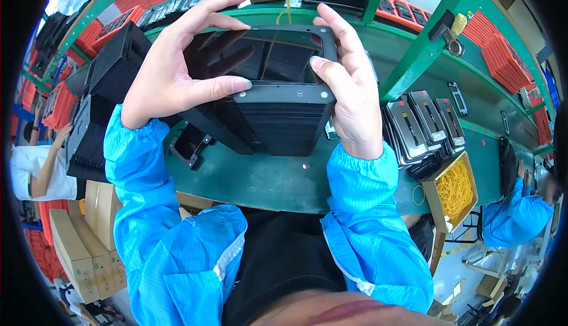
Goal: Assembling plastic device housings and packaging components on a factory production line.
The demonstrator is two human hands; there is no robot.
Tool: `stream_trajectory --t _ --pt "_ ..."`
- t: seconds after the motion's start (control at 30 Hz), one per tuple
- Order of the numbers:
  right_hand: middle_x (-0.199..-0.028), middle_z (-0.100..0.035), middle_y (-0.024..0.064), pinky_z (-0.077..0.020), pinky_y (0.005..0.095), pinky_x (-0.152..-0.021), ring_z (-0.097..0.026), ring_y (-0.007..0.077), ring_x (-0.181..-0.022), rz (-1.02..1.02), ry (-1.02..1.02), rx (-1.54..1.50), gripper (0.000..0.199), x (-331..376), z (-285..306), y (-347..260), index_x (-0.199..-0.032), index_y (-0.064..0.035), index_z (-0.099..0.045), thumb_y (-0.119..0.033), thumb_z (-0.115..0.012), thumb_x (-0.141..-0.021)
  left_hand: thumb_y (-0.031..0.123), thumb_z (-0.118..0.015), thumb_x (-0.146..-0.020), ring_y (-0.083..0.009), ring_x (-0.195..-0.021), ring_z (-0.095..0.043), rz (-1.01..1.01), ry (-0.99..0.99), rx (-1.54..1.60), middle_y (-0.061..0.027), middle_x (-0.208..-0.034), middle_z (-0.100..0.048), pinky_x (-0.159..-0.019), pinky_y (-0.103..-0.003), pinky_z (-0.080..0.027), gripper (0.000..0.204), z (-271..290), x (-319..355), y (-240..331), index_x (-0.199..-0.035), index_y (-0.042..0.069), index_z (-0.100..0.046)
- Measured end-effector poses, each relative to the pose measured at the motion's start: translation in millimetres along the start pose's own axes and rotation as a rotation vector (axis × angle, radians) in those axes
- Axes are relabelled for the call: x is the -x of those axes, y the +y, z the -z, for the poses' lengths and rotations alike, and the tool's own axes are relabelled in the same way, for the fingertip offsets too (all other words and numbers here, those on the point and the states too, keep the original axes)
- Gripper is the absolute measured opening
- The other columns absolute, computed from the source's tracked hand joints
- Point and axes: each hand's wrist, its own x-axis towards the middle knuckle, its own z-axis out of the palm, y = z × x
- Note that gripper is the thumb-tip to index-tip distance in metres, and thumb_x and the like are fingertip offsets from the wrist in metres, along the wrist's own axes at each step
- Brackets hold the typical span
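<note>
A glossy black panel with a screwed frame edge point(284, 93) lies on top of a tall stack of similar black parts point(287, 128). My left hand point(171, 65) spans its left end, thumb along the near edge and fingertips at the far edge. On the other end, my right hand point(355, 89) grips the corner, its thumb on the top face and the fingers round the right side. The glossy surface mirrors the fingers of my left hand. Some of the panel's left end is hidden behind that hand.
The green bench point(260, 181) carries a small black bracket point(190, 145), stacked flat black plates point(417, 125) and a box of yellow rubber bands point(454, 191). A green post point(423, 42) rises at right. Dark stacks point(97, 113) stand at left. Two people work at the sides.
</note>
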Motion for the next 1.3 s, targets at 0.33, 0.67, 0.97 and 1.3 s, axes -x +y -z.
stream_trajectory --t 0.33,0.67,0.97,1.3 --pt "-0.135 -0.048 0.0076 -0.0455 0.0252 -0.093 -0.052 0.0105 -0.104 -0.020 -0.083 -0.086 0.062 1 0 -5 -0.152 -0.0048 -0.041 -0.001 -0.048 -0.090 0.049 -0.077 -0.080 -0.0292 -0.137 -0.052 0.063 -0.075 -0.038 -0.0151 -0.140 -0.061 -0.122 -0.041 -0.029 0.092 2 0 6 -0.154 0.005 -0.043" --pt "-0.136 -0.055 0.0089 -0.0406 0.0276 -0.104 -0.052 0.0156 -0.115 -0.033 0.016 -0.003 0.059 -3 -5 -1 -0.142 -0.0008 -0.055 -0.006 -0.045 -0.083 0.022 -0.051 -0.093 -0.0197 -0.127 -0.054 0.318 0.315 0.868 -0.0117 -0.142 -0.053 -0.110 -0.031 -0.040 0.061 -29 44 -33 -0.151 0.002 -0.045" --pt "-0.132 -0.062 0.0113 -0.0430 0.0277 -0.101 -0.055 0.0153 -0.112 0.086 -0.136 -0.064 0.049 -27 19 28 -0.137 0.0000 -0.057 -0.014 -0.047 -0.091 0.023 -0.048 -0.082 -0.0190 -0.125 -0.053 0.509 0.630 0.741 -0.0123 -0.137 -0.052 -0.111 -0.029 -0.038 0.059 -53 76 44 -0.136 -0.001 -0.052" --pt "-0.102 -0.068 0.0041 -0.0499 0.0249 -0.079 -0.062 0.0125 -0.091 0.139 0.012 0.130 0.025 -62 46 110 -0.120 -0.0016 -0.068 -0.010 -0.061 -0.097 0.021 -0.046 -0.076 -0.0230 -0.122 -0.055 0.420 0.653 0.692 -0.0133 -0.137 -0.051 -0.109 -0.034 -0.040 0.061 -56 77 42 -0.132 -0.002 -0.054"
